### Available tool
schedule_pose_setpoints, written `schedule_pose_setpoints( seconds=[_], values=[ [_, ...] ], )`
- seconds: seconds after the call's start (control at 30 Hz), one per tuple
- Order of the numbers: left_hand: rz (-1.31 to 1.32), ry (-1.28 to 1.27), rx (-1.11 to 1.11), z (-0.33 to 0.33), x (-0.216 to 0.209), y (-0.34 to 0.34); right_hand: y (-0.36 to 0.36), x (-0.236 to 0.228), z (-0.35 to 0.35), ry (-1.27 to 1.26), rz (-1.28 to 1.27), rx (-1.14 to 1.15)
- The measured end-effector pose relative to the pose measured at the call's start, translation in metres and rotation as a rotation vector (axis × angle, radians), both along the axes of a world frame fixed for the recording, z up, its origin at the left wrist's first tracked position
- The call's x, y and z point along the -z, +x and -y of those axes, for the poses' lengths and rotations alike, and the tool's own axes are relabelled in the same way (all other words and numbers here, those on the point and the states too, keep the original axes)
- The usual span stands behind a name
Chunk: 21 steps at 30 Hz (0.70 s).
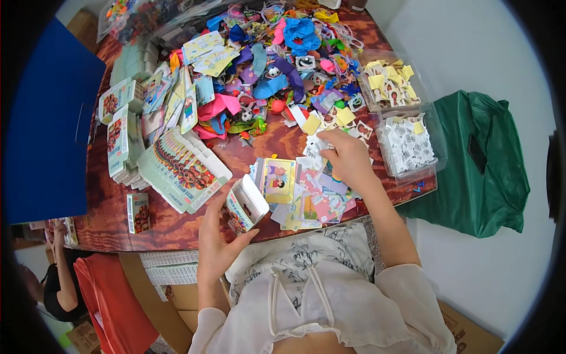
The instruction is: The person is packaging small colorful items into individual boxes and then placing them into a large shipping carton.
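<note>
My left hand (219, 245) grips a small open carton (247, 202) near the table's front edge, with its white inner flap raised. My right hand (349, 156) is over small white printed paper pieces (312, 147), thumb and fingers drawn together; what lies between the fingertips, if anything, is too small to make out. Between the hands lie a yellow-framed picture card (278, 182) and a spread of loose colourful cards (324, 203). Left of the carton, a fanned row of flat printed cartons (184, 168) lies on the table, and one closed small box (138, 213) stands apart.
A heap of small toys, balloons and bands (271, 65) fills the back. Stacked cartons (121, 138) stand left. Clear trays hold yellow-and-brown pieces (390, 82) and white pieces (407, 141) on the right, beside a green bag (483, 165). Another person's arm (65, 277) shows far left.
</note>
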<state>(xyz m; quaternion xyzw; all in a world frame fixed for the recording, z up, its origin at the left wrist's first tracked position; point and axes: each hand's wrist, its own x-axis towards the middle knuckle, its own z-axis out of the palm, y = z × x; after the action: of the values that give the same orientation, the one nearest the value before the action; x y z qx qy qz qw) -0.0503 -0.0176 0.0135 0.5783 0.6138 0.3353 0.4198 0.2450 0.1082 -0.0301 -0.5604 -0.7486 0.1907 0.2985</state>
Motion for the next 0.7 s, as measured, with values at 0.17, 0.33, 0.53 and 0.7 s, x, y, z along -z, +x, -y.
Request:
schedule_pose_setpoints(
  seconds=[0.17,0.33,0.53,0.7],
  values=[
    [0.049,-0.003,-0.053,0.004,0.005,0.000,-0.001,0.001,-0.002,-0.055,-0.048,0.018],
    [-0.061,0.035,0.004,0.004,0.006,-0.004,0.011,-0.009,-0.008,-0.168,-0.424,0.079],
    [-0.009,-0.021,0.025,-0.003,-0.005,0.005,0.008,-0.011,-0.005,-0.112,-0.344,0.080],
    [0.006,0.016,0.043,-0.005,-0.003,0.010,-0.008,-0.006,0.002,-0.111,-0.098,-0.009]
  ],
)
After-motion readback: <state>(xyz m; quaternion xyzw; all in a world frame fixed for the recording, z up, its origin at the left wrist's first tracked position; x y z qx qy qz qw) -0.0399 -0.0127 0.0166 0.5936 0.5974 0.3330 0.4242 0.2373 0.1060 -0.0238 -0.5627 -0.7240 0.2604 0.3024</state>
